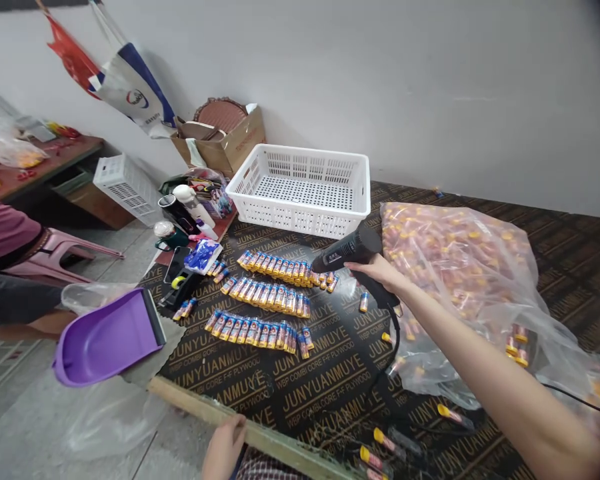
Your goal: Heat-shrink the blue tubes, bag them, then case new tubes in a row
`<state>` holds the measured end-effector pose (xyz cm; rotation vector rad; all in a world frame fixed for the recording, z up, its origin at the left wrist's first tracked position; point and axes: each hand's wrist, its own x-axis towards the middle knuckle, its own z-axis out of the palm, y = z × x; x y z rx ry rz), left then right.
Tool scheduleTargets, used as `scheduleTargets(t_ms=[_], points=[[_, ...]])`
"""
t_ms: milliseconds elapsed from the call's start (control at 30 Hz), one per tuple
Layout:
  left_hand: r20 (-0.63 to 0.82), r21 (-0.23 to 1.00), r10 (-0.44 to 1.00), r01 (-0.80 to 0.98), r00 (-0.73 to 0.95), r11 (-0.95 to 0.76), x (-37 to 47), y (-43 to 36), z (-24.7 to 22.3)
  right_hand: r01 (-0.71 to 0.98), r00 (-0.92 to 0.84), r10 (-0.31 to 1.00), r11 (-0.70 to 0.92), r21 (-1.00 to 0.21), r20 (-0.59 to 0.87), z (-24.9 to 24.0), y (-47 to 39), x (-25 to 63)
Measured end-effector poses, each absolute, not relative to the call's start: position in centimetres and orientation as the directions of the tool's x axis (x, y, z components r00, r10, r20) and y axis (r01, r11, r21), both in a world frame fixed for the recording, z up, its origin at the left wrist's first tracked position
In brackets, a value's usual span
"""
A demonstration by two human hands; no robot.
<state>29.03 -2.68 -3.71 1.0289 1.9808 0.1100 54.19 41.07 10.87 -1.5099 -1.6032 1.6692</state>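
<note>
Head view, right grip clasping black dryer, left grip unclear, printed plywood tabletop, pale wall

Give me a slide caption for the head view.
Right hand holds a black blower by rows of small tubes; left hand at the wooden edge.
</note>
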Motion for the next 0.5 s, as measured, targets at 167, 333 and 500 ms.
scheduleTargets(t_ms=[167,333,500], points=[[-0.606,0.441,0.718,0.608,-0.341,0.661,28.9,-3.4,-3.0,0.417,-0.446,0.793,-0.226,-0.880,-0.415,12.2,40.7,52.0],[-0.598,0.462,0.715,0.574,-0.362,0.676,28.9,-4.2,-1.8,0.411,-0.486,0.810,-0.120,-0.904,-0.328,13.5,40.3,48.3],[-0.598,0.476,0.691,0.514,-0.406,0.714,27.8,-5.3,-1.5,0.431,-0.516,0.810,-0.035,-0.902,-0.278,13.6,40.6,43.3]])
